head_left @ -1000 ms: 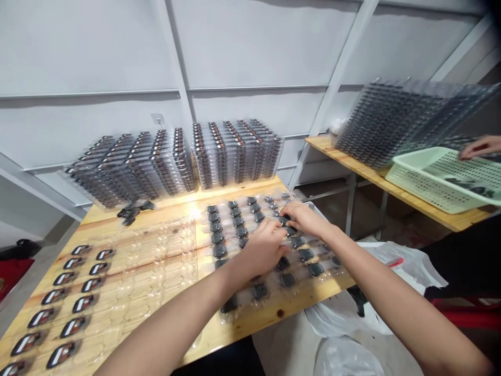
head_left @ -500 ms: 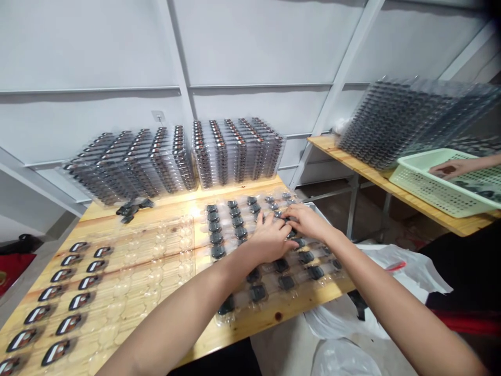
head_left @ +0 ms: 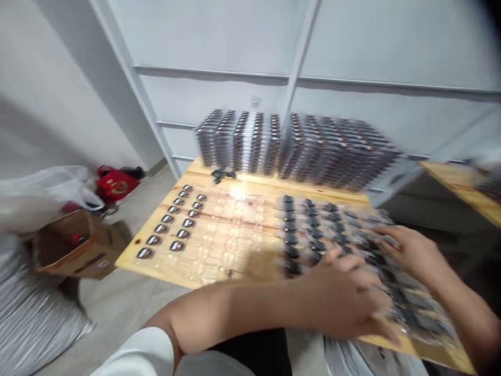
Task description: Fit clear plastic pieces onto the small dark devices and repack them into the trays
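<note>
The left hand (head_left: 344,297) and right hand (head_left: 410,250) lay over the clear blister tray (head_left: 324,209), both grips too blurred to judge.

From where I stand: one left hand (head_left: 344,295), one right hand (head_left: 410,253), two stacks of clear trays (head_left: 238,143), fourteen shiny oval pieces (head_left: 182,234), one cardboard box (head_left: 80,245), one red bag (head_left: 117,183).

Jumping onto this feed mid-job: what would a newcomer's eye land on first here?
The long bank of stacked clear plastic trays along the back of the wooden table stands out first. At the front right, the left hand and right hand spread over a clear tray of dark parts. Rows of shiny oval pieces line the table's left side.
</note>
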`<state>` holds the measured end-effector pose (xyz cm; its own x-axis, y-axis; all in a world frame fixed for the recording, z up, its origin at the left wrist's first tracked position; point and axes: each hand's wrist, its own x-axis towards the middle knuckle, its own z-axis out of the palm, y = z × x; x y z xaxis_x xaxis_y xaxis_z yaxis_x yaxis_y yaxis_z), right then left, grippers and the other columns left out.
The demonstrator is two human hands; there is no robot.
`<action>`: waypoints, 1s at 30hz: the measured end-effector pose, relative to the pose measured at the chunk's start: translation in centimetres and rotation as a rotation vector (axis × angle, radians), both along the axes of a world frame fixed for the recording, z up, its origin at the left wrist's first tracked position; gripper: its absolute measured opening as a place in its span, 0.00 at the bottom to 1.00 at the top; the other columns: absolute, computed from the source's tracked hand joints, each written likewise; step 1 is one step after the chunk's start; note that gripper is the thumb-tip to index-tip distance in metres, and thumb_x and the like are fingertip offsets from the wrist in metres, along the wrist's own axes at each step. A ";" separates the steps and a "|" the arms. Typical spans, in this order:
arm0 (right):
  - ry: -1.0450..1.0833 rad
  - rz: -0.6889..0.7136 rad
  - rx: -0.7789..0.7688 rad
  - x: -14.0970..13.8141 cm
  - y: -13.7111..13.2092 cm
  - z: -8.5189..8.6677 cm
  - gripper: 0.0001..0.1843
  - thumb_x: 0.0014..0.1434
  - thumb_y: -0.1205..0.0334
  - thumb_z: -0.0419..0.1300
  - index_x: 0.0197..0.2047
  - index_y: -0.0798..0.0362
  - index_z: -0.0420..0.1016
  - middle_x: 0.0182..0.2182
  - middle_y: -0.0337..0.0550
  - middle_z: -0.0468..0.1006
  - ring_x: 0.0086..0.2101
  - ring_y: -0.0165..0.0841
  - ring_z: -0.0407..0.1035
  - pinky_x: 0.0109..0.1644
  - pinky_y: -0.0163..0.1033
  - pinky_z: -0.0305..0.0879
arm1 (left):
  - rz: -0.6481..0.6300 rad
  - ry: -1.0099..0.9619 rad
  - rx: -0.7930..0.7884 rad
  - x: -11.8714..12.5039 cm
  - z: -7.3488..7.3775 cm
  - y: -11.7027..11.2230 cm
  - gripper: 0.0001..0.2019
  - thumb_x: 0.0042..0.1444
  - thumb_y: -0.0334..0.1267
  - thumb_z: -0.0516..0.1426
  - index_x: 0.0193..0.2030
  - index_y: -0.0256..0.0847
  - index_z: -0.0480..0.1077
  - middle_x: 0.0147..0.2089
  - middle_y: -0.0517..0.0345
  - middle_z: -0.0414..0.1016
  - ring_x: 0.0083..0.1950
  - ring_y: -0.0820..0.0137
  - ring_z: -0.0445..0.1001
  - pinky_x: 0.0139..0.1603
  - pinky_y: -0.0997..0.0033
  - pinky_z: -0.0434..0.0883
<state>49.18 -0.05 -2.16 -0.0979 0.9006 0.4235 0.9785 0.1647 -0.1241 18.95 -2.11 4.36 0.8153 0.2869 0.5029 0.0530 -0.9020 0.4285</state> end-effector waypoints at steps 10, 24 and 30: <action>0.316 0.573 -0.170 -33.8 3.5 4.4 0.09 0.58 0.59 0.53 0.37 0.53 0.72 0.37 0.45 0.73 0.40 0.34 0.65 0.46 0.40 0.60 | 0.284 -0.170 -0.455 -21.7 -4.3 -5.3 0.09 0.56 0.35 0.53 0.41 0.36 0.68 0.41 0.47 0.72 0.46 0.66 0.69 0.49 0.68 0.67; 0.071 0.333 -0.417 -49.9 2.8 0.4 0.08 0.51 0.71 0.54 0.35 0.53 0.70 0.33 0.42 0.72 0.40 0.36 0.58 0.47 0.45 0.41 | 0.549 -0.262 -0.681 -31.1 -7.8 -7.3 0.09 0.56 0.31 0.51 0.44 0.39 0.68 0.44 0.51 0.70 0.48 0.70 0.68 0.49 0.73 0.68; -0.010 0.314 -0.431 -51.0 2.2 1.0 0.07 0.51 0.74 0.53 0.34 0.56 0.68 0.33 0.44 0.72 0.40 0.37 0.59 0.48 0.46 0.40 | 0.523 -0.271 -0.711 -31.7 -8.2 -7.3 0.10 0.57 0.31 0.51 0.44 0.38 0.69 0.45 0.51 0.70 0.48 0.71 0.68 0.49 0.74 0.68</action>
<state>-1.81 2.20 -1.19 -0.3924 0.9196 0.0190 0.8919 0.3855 -0.2364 -12.73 -9.40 -3.83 0.3752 0.8999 0.2223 0.1961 -0.3114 0.9298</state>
